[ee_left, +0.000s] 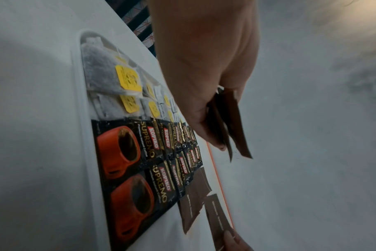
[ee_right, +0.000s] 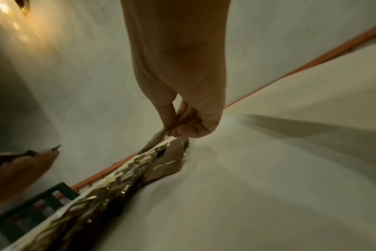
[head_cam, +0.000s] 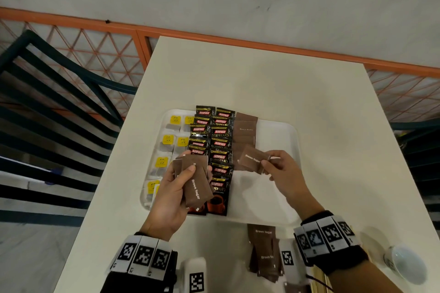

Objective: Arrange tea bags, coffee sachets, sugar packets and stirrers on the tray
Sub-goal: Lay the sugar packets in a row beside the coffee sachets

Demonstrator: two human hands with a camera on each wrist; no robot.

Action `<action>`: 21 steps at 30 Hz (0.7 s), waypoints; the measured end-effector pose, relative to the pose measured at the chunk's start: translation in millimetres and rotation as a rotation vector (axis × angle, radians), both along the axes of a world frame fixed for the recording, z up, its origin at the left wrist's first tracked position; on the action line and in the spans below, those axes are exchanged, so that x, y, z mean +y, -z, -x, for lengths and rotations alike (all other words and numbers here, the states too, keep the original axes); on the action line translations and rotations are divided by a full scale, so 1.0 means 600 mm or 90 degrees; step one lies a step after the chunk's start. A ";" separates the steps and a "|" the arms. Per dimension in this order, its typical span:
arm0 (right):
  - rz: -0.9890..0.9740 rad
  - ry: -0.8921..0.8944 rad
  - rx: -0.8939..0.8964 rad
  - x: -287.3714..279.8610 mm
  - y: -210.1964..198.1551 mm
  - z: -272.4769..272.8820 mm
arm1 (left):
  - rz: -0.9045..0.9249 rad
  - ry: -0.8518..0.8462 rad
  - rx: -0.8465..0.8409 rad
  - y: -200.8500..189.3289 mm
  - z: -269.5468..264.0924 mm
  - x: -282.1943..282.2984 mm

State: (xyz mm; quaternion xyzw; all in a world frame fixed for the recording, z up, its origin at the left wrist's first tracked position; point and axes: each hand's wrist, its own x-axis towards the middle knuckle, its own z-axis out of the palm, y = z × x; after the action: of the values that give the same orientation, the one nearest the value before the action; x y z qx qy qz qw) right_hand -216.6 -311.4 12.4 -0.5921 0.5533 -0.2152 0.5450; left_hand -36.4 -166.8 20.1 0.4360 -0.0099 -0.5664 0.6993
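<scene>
With the right hand (head_cam: 277, 169) pinching one brown sugar packet (head_cam: 252, 159) just above the tray's (head_cam: 281, 135) sugar column and the left hand (head_cam: 177, 188) clutching a spare stack (head_cam: 194, 181), perhaps three, I'd lay it overlapping squarely beside the coffee sachets (head_cam: 215, 147).

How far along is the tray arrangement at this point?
Done: tea bags and coffee sachets lie in columns on the tray. In hand: the sugar column is started; the right hand pinches one packet over it, and the left hand grips spare packets. Left: loose sugar packets on the table; no stirrers on the tray yet.
</scene>
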 end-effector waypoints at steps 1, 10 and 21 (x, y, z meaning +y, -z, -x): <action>0.013 0.006 0.017 -0.004 0.006 0.005 | -0.004 -0.002 0.000 0.000 0.001 0.000; 0.069 -0.086 0.099 0.001 0.041 -0.003 | -0.006 0.002 -0.002 -0.005 0.008 -0.003; 0.166 -0.050 0.204 0.018 0.046 -0.030 | 0.038 0.008 0.043 -0.010 0.007 0.004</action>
State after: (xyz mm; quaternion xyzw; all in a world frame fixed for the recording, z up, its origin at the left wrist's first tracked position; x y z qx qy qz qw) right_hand -198.5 -300.6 -15.4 -0.7053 0.5767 -0.1668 0.3771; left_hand -40.8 -164.2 25.8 0.3957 -0.0059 -0.5846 0.7083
